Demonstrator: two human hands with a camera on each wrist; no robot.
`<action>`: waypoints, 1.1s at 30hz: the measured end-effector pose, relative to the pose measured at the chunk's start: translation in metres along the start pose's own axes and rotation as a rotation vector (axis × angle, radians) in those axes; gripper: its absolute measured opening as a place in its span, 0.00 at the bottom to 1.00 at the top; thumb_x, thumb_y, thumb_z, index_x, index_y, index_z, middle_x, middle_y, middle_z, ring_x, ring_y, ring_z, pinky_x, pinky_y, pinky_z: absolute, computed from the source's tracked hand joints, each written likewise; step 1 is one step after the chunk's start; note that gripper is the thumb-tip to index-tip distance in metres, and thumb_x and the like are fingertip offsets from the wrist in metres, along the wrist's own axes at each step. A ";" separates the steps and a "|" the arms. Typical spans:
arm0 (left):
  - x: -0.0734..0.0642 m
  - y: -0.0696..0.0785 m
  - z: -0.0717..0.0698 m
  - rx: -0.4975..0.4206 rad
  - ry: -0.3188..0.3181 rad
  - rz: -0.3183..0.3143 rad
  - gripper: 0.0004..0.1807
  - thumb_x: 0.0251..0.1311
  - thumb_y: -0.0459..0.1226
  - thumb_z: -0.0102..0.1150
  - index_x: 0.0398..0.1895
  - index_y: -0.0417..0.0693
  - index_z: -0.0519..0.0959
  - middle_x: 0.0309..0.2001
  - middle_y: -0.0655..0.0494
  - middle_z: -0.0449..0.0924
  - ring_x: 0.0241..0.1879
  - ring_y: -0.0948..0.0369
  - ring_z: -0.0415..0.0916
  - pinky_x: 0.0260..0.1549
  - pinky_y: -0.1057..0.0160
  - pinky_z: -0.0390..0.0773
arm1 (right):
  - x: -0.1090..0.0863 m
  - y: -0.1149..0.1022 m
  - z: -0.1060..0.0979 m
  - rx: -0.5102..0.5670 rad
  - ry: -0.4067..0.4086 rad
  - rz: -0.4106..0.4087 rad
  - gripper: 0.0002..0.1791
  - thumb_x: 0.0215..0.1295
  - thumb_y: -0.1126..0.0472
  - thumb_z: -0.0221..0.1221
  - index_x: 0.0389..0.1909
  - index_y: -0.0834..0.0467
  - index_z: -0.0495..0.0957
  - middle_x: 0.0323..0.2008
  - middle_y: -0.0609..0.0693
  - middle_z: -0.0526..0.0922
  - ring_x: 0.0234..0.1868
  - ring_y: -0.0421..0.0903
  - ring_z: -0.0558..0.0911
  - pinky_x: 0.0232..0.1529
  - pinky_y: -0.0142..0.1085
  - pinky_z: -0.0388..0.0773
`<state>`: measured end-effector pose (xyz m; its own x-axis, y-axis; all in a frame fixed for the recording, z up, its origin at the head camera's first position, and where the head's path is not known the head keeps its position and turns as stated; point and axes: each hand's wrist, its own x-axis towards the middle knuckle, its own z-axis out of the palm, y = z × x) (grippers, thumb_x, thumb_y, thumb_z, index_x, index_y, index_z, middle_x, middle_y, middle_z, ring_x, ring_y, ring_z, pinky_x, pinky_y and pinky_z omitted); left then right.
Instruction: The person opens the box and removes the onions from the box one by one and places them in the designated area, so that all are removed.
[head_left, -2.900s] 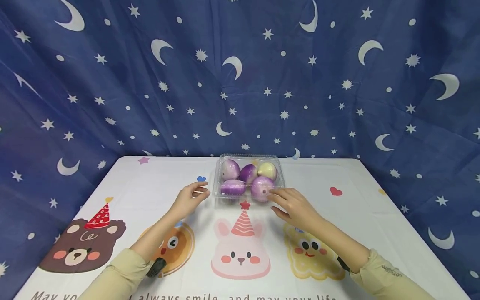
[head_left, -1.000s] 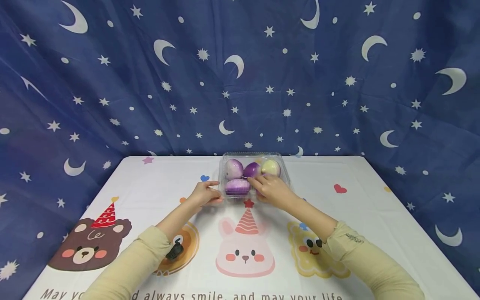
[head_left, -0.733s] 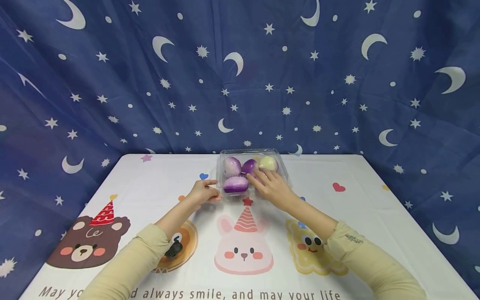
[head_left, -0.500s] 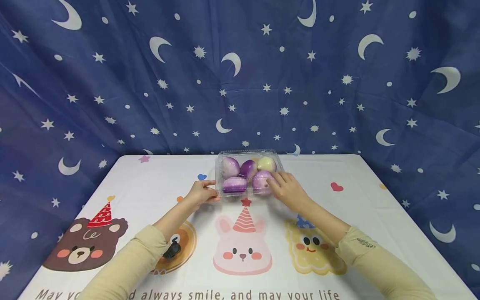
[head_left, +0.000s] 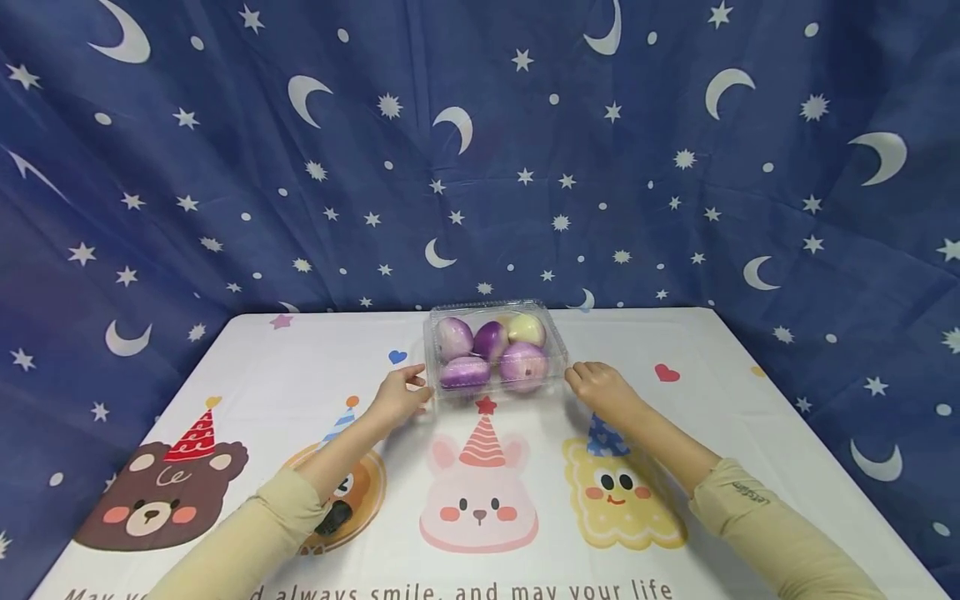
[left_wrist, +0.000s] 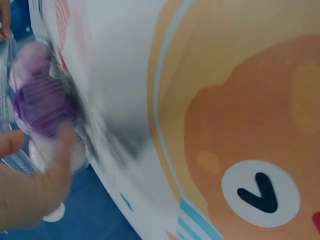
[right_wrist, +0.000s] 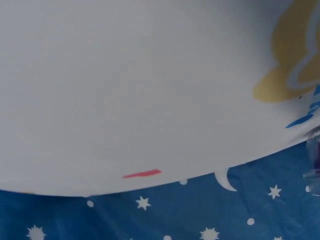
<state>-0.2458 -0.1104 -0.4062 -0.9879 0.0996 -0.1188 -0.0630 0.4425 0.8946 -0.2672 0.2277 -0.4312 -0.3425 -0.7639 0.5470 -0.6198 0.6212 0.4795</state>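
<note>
A clear plastic clamshell box (head_left: 557, 360) stands at the back middle of the table, its lid down. Through it show several glossy onion-shaped pieces, purple and white (head_left: 523, 365), with one pale yellow-green piece (head_left: 527, 330) at the back right. My left hand (head_left: 399, 397) is at the box's left side, thumb and fingers loosely apart. The left wrist view shows its spread thumb and finger (left_wrist: 35, 195), blurred, beside the box. At the front right corner, my right hand (head_left: 602, 390) pinches the box's edge with curled fingers. That hand is outside the right wrist view.
A white tablecloth (head_left: 637, 342) with printed cartoon animals, hearts and lettering covers the table. Right behind the box, at the table's back edge, hangs a dark blue curtain (head_left: 495, 167) with moons and stars.
My right hand has moved from over the front right piece to the box's right front corner, uncovering that piece. The left hand has loosened slightly at the left side.
</note>
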 end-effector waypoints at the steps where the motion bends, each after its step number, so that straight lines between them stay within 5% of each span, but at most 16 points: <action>1: -0.003 0.001 0.000 0.083 0.034 0.035 0.31 0.60 0.30 0.55 0.66 0.30 0.61 0.45 0.39 0.73 0.33 0.55 0.80 0.36 0.60 0.82 | 0.000 0.001 0.000 -0.006 -0.002 -0.009 0.08 0.46 0.77 0.62 0.25 0.65 0.73 0.22 0.54 0.78 0.23 0.48 0.79 0.27 0.36 0.80; 6: -0.024 0.008 0.002 0.384 0.247 0.288 0.26 0.55 0.33 0.62 0.59 0.40 0.70 0.49 0.39 0.71 0.48 0.45 0.73 0.44 0.50 0.76 | 0.004 0.003 -0.001 -0.034 0.007 -0.040 0.06 0.53 0.77 0.54 0.25 0.65 0.72 0.23 0.54 0.77 0.24 0.48 0.78 0.30 0.36 0.80; 9: -0.031 0.014 0.011 0.552 0.300 0.551 0.19 0.52 0.32 0.65 0.49 0.43 0.76 0.45 0.46 0.74 0.45 0.49 0.73 0.40 0.53 0.78 | 0.006 0.004 -0.001 -0.045 0.028 -0.045 0.06 0.55 0.77 0.53 0.25 0.64 0.72 0.23 0.54 0.77 0.25 0.48 0.78 0.31 0.36 0.80; 13: -0.032 0.019 0.034 0.817 0.220 0.934 0.13 0.50 0.30 0.64 0.41 0.43 0.81 0.39 0.52 0.80 0.42 0.55 0.77 0.40 0.59 0.80 | 0.004 0.004 -0.001 -0.029 0.070 -0.057 0.11 0.63 0.75 0.45 0.24 0.63 0.71 0.22 0.53 0.75 0.24 0.47 0.77 0.31 0.36 0.79; 16: -0.030 0.024 0.052 1.004 0.114 1.105 0.17 0.50 0.30 0.64 0.46 0.42 0.81 0.44 0.51 0.82 0.46 0.56 0.79 0.50 0.61 0.78 | 0.004 0.003 0.000 -0.016 0.105 -0.071 0.18 0.71 0.71 0.37 0.23 0.63 0.71 0.22 0.52 0.73 0.24 0.47 0.76 0.31 0.36 0.78; 20: -0.027 0.030 0.070 1.151 0.024 1.140 0.29 0.46 0.35 0.69 0.56 0.42 0.76 0.54 0.50 0.79 0.56 0.54 0.76 0.58 0.59 0.73 | 0.005 0.000 -0.001 -0.014 0.136 -0.092 0.22 0.74 0.68 0.32 0.25 0.63 0.72 0.25 0.52 0.74 0.25 0.47 0.75 0.32 0.36 0.78; 26: -0.019 0.032 0.085 1.167 0.046 1.098 0.26 0.53 0.32 0.63 0.58 0.42 0.75 0.57 0.51 0.77 0.57 0.55 0.74 0.58 0.59 0.73 | 0.008 -0.003 -0.003 0.040 0.131 -0.074 0.15 0.72 0.69 0.40 0.27 0.64 0.73 0.27 0.53 0.76 0.28 0.47 0.78 0.36 0.37 0.79; 30: -0.013 0.036 0.093 1.151 0.044 1.031 0.23 0.58 0.31 0.57 0.59 0.40 0.74 0.57 0.50 0.77 0.57 0.56 0.74 0.58 0.60 0.73 | 0.008 -0.003 -0.004 0.126 0.135 -0.054 0.02 0.58 0.72 0.54 0.28 0.65 0.74 0.28 0.54 0.78 0.30 0.48 0.81 0.37 0.38 0.80; 33: -0.010 0.042 0.099 1.152 -0.003 0.950 0.24 0.59 0.31 0.56 0.61 0.39 0.71 0.60 0.48 0.74 0.60 0.54 0.72 0.60 0.58 0.71 | 0.008 -0.003 -0.003 0.137 0.127 -0.055 0.03 0.59 0.73 0.52 0.29 0.66 0.75 0.29 0.55 0.79 0.31 0.49 0.82 0.38 0.38 0.81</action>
<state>-0.2246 -0.0043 -0.4100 -0.5945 0.7477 0.2958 0.7317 0.6556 -0.1865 -0.2658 0.2203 -0.4260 -0.2190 -0.7622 0.6091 -0.7285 0.5431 0.4176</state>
